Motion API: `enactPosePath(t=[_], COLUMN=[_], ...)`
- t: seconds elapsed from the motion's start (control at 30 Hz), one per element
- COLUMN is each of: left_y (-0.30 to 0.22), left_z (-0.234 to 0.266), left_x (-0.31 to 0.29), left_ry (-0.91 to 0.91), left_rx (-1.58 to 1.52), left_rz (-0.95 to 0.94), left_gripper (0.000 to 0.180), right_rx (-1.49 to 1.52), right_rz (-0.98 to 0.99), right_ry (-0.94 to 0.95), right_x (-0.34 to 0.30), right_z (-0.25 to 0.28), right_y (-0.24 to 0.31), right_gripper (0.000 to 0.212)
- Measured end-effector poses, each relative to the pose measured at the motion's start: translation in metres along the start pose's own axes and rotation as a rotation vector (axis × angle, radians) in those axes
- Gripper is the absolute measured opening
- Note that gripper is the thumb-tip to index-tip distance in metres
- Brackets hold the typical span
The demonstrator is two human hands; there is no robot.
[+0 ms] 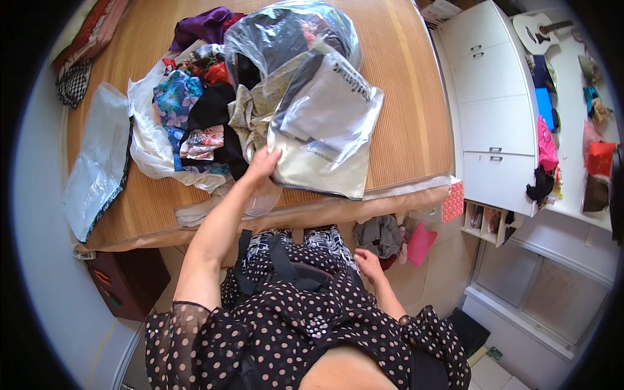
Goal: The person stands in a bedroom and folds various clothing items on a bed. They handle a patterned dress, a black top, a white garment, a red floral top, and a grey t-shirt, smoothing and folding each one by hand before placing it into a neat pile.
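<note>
My left hand [263,164] is closed on the near left edge of a flat zip bag [322,130], clear plastic with a pale lower part and dark print. The bag lies tilted at the mat's near edge, against a big clear plastic bag [292,39] stuffed with dark cloth. Left of my hand lies a heap of clothes: a blue floral piece [175,104], black cloth [211,114], and a beige patterned cloth [250,117] partly under the zip bag. My right hand [369,265] hangs low by my side, fingers loosely bent and apart, holding nothing I can see.
The clothes rest on a bed with a woven mat [409,97]. Another clear bag [101,156] lies flat at its left. White cabinets [494,97] stand to the right. Grey clothes [379,235] and a pink item [422,244] are below the bed's near edge.
</note>
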State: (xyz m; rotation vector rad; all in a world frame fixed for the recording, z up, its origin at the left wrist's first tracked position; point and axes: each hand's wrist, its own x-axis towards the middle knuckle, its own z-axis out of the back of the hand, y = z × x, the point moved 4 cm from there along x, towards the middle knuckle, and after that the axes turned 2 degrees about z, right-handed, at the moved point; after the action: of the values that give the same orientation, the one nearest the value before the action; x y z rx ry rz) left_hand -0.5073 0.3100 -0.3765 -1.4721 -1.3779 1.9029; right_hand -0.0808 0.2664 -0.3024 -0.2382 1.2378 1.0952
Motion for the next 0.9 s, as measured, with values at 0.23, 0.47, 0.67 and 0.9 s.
enactPosePath(t=[0.23,0.47,0.67,0.9], left_y=[0.060,0.086,0.083,0.055], left_z=[-0.069,-0.093,-0.092,-0.101], left_x=[-0.103,-0.124,-0.106,-0.052], left_ry=[0.035,0.072,-0.203,-0.412], left_rx=[-0.380,-0.206,-0.133,0.092], left_rz=[0.481,0.549,0.455,0.273], left_gripper=[0.031,0.033,0.038,0.048], right_rx=[0.817,1.255,1.191,1.120], right_rz=[-0.064,-0.022,0.110,0.056], right_ry=[-0.105,-0.175,-0.322,-0.311], right_x=[0.109,0.174,0.181,0.198], right_z=[0.040,0.077,0.152,0.171], right_y=[0.011,0.007,-0.004,-0.015], right_gripper=[0.033,0.019,0.016,0.012])
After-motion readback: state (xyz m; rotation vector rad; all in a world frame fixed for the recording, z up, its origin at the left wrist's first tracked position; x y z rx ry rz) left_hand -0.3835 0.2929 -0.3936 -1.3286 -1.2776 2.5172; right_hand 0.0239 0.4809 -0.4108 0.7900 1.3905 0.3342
